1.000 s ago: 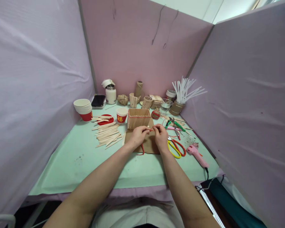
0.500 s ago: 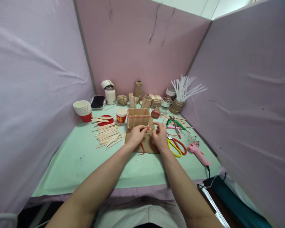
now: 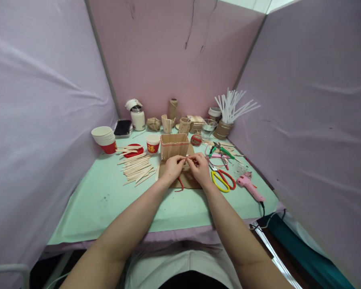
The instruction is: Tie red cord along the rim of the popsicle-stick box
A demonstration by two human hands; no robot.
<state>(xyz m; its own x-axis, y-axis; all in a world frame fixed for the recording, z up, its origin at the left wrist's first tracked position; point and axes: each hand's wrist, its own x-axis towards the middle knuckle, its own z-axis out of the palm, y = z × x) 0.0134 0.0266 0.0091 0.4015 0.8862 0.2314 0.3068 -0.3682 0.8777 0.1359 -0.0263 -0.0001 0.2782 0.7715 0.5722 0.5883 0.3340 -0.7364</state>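
Observation:
My left hand (image 3: 173, 166) is closed in a pinch, and a red cord (image 3: 181, 184) trails from beneath it onto a brown cardboard piece (image 3: 185, 180). Fingertip to fingertip with it, my right hand (image 3: 199, 166) pinches too. Whatever sits between the right fingers is too small and covered to make out. Just behind both hands stands an open box made of wooden craft sticks (image 3: 172, 148), with red cord running along its rim.
Loose craft sticks (image 3: 138, 170), a red-and-white paper cup (image 3: 153, 144) and stacked cups (image 3: 104, 139) lie left. On the right are scissors (image 3: 222, 180), green-handled pliers (image 3: 221, 151), a pink glue gun (image 3: 250, 188) and a red cord ball (image 3: 195, 139). White sticks (image 3: 233, 106) stand behind.
My hands have come together at the fingertips; before, they were slightly apart, with a red bit at the left fingers and a thin strand at the right. The view has shifted slightly.

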